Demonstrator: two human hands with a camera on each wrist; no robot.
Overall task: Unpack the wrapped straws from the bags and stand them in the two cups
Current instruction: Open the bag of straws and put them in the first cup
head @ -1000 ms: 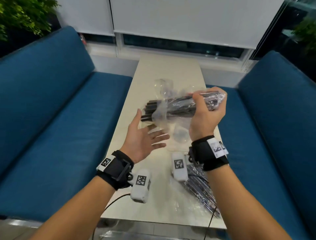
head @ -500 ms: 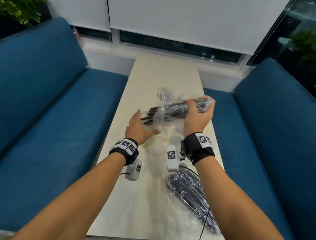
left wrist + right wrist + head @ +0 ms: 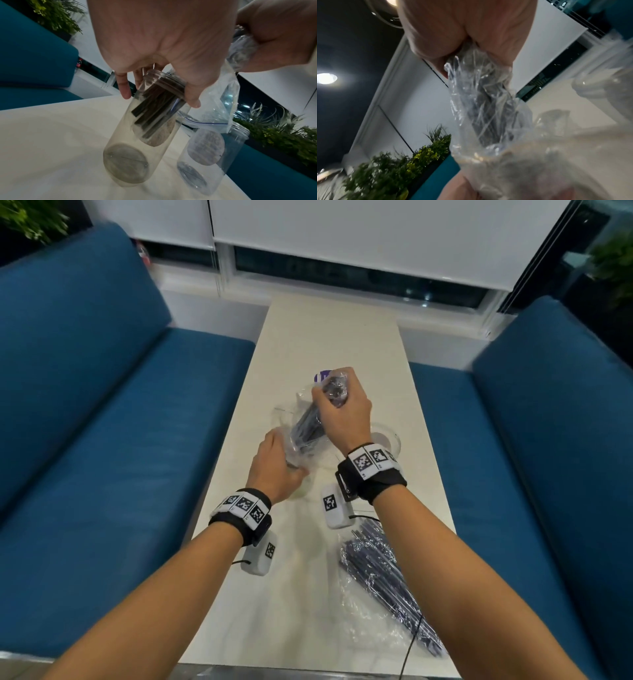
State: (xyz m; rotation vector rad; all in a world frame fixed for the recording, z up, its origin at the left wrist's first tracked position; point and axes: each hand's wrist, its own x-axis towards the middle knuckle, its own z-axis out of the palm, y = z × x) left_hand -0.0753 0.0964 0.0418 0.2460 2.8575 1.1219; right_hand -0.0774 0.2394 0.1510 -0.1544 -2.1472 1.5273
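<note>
My right hand (image 3: 344, 409) grips a clear zip bag (image 3: 214, 108) of dark wrapped straws (image 3: 307, 426) by its upper end and holds it tilted, mouth down. The straws' lower ends (image 3: 154, 108) poke into the mouth of a clear plastic cup (image 3: 137, 142) that stands on the table. My left hand (image 3: 274, 469) holds that cup by its rim, the thumb (image 3: 192, 97) on one side and the fingers (image 3: 124, 88) on the other. A second clear cup (image 3: 211, 155) stands empty just to the right of it (image 3: 388, 440). In the right wrist view the crumpled bag (image 3: 484, 101) hangs from my fist.
A second bag of dark straws (image 3: 383, 583) lies on the pale narrow table (image 3: 329, 337) near its front right edge. Blue sofas (image 3: 102, 440) flank the table on both sides. A small purple thing (image 3: 322, 376) shows behind my right hand. Plants stand in the corners.
My right hand has swung the bag from lying level to mouth down over the left cup. My left hand has dropped from an open palm onto the cup's rim.
</note>
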